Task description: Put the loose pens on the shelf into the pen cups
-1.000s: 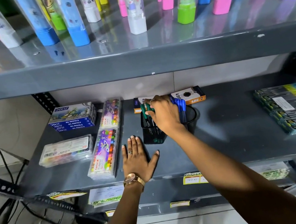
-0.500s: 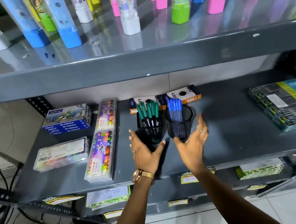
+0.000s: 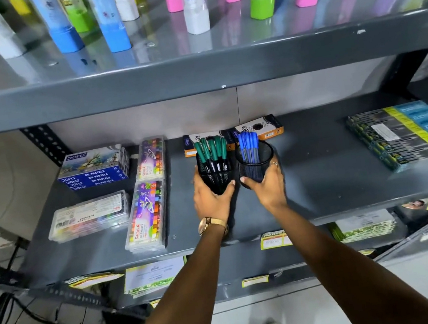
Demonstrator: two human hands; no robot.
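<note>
Two black mesh pen cups stand side by side on the grey middle shelf [image 3: 323,189]. The left pen cup [image 3: 216,172] holds several green-capped pens [image 3: 212,149]; my left hand [image 3: 211,198], with a gold watch on the wrist, wraps around its lower part. The right pen cup [image 3: 256,162] is round and holds several blue pens [image 3: 249,145]; my right hand [image 3: 268,185] grips it from the front and right, a ring showing on one finger. No loose pens show on the shelf surface.
Oil pastel boxes [image 3: 93,168] and crayon cases [image 3: 147,214] lie to the left. Two small orange-and-black boxes [image 3: 260,127] sit behind the cups. A stack of packs [image 3: 409,130] lies at the right. Coloured tubes [image 3: 111,15] stand on the shelf above.
A second ago my right hand was at the green pens in the left cup and my left lay flat on the shelf. Both hands then opened, and now each grips one cup.
</note>
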